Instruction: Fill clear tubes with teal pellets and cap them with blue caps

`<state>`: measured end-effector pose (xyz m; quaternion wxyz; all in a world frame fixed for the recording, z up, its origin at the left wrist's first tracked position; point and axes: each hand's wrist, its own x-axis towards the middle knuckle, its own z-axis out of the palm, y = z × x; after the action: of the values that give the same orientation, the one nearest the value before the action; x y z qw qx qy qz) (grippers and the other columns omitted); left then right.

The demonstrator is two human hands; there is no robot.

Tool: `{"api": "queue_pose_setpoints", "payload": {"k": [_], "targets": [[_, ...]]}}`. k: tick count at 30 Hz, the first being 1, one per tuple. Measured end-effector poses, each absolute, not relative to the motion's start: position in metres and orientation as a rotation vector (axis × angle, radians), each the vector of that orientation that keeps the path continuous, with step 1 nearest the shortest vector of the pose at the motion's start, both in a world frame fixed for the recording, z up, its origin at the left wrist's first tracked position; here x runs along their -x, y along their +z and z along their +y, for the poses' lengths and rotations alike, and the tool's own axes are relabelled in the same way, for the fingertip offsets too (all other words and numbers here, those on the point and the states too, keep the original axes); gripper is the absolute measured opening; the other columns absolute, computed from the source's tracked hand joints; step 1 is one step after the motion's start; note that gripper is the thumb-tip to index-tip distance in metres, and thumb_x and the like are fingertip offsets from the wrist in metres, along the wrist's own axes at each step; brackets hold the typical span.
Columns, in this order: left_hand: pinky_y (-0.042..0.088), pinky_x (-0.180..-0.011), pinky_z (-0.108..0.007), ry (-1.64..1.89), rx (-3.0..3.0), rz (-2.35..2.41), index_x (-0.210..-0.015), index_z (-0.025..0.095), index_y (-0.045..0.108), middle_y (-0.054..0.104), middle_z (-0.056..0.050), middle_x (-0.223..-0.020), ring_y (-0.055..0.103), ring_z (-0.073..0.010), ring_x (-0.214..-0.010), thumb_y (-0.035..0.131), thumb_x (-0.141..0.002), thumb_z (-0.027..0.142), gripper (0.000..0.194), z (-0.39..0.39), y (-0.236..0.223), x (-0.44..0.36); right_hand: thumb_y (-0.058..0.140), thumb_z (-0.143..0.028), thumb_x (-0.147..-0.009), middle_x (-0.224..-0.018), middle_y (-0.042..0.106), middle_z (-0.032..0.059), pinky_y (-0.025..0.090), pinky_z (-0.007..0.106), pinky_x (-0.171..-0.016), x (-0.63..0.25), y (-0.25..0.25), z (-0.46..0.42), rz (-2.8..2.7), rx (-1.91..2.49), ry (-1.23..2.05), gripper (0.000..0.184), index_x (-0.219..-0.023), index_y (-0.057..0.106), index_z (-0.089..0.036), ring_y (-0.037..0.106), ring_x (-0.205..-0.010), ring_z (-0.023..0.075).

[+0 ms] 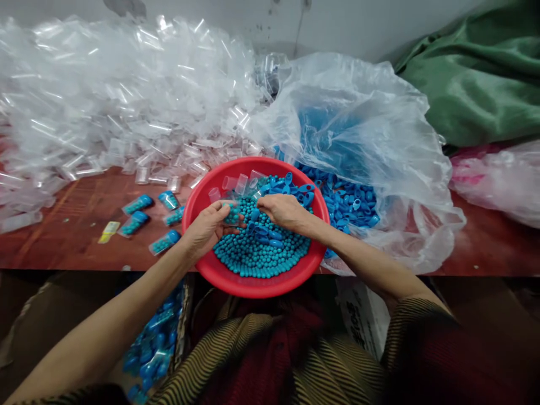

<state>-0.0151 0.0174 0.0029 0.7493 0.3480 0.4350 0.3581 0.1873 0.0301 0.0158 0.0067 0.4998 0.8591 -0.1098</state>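
A red plastic bowl sits at the table's front edge, holding teal beads, blue caps and a few clear tubes. My left hand is over the bowl's left side, closed round a clear tube filled with teal beads. My right hand is over the bowl's middle, fingers pinched at the tube's mouth, on something I cannot make out.
A big heap of empty clear tubes covers the back left. Several filled, capped tubes lie left of the bowl. A clear bag of blue caps lies to the right, green cloth behind. A box of filled tubes sits below.
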Motion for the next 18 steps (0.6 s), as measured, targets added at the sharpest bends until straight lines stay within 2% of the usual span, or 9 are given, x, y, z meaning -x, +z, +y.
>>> {"api": "queue_pose_setpoints", "payload": {"k": [6, 10, 14, 18], "targets": [[0.049, -0.048, -0.020, 0.678, -0.792, 1.066, -0.089, 0.014, 0.055, 0.066, -0.004, -0.068, 0.065, -0.0144, -0.058, 0.066, -0.074, 0.029, 0.024, 0.021, -0.006, 0.008, 0.030, -0.020, -0.095, -0.104, 0.058, 0.0111, 0.029, 0.028, -0.056, -0.173, -0.009, 0.035, 2.744, -1.242, -0.129, 0.032, -0.104, 0.061, -0.019, 0.052, -0.081, 0.0197], [0.043, -0.042, -0.019, 0.758, -0.774, 1.094, -0.087, 0.014, 0.054, 0.065, -0.002, -0.066, 0.061, -0.0124, -0.050, 0.067, -0.073, 0.032, 0.026, 0.021, -0.007, 0.008, 0.034, -0.019, -0.094, -0.103, 0.058, 0.0119, 0.036, 0.034, -0.066, -0.161, -0.022, 0.032, 2.847, -1.108, -0.001, 0.030, -0.098, 0.063, -0.018, 0.050, -0.092, 0.0246], [0.038, -0.040, -0.016, 0.793, -0.835, 1.117, -0.087, 0.014, 0.053, 0.064, -0.001, -0.064, 0.059, -0.0108, -0.048, 0.066, -0.073, 0.035, 0.029, 0.018, -0.004, 0.011, 0.037, -0.013, -0.091, -0.093, 0.062, 0.0127, 0.039, 0.040, -0.078, -0.149, -0.037, 0.027, 2.795, -0.991, -0.065, 0.029, -0.084, 0.065, -0.014, 0.050, -0.095, 0.0254], [0.041, -0.042, -0.017, 0.695, -0.898, 1.166, -0.083, 0.014, 0.052, 0.061, 0.001, -0.060, 0.059, -0.0108, -0.049, 0.065, -0.072, 0.039, 0.030, 0.013, -0.003, 0.010, 0.033, -0.010, -0.091, -0.094, 0.064, 0.0154, 0.042, 0.040, -0.079, -0.152, -0.035, 0.026, 2.692, -1.194, -0.173, 0.029, -0.091, 0.062, -0.011, 0.055, -0.093, 0.0251]]}}
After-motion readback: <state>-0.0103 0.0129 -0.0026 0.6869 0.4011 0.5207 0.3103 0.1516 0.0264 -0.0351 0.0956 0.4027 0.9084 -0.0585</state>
